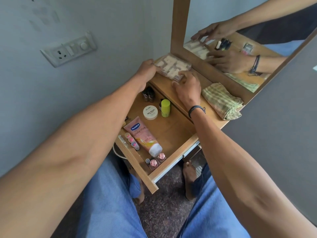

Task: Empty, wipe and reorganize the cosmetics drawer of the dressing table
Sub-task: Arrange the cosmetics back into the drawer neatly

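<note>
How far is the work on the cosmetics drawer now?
Done: the drawer is pulled open. In hand: the left hand and right hand hold a clear box of false nails on the tabletop. Left: the Vaseline tube, nail polish bottles and white jar are in the drawer; the cloth lies folded, so wiping probably waits.

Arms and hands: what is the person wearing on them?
Both arms are bare, with no sleeves in view. The right wrist, just behind the right hand, wears a dark cord bracelet with a small knot and loose ends. The left hand and its wrist show no band, watch or glove. No rings can be made out on either hand.
</note>
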The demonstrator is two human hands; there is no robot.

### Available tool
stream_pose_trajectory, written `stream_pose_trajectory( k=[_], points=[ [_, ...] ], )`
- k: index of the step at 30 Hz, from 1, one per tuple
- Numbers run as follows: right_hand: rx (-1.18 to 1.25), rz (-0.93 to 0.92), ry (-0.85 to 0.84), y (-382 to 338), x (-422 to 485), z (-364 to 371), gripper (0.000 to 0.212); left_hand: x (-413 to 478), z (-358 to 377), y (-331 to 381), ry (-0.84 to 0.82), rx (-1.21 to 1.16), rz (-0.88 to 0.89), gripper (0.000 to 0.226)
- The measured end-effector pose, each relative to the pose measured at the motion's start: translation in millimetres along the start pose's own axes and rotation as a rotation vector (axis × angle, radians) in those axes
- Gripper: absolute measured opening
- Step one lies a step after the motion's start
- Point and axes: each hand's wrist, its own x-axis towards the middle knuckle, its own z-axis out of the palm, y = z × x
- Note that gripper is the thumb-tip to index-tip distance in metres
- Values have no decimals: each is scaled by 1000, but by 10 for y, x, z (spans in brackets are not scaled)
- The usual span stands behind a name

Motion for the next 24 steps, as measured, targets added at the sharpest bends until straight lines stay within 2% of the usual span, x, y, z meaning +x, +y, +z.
stream_pose_trajectory(
  k=[2,5,9,13,17,24],
  points=[
    [34,13,0,-9,-70,-32,40,-86,0,-27,22,-34,-11,27],
    [95,14,0,-34,-189,-48,38,-144,24,-63,77,-100,-35,20],
    [194,-6,29,-58,-458,-56,44,-297,-27,-58,134,-205,-53,35],
    [263,-18,91,-76,-787,-119,33,-583,-118,-27,115,-320,-14,33],
    [320,-12,98,-108,-1209,-130,28,-955,-221,-141,56,-318,16,35],
    [335,79,187,-146,-1935,-79,28,-1491,-220,-608,18,-274,-40,40]
  ],
)
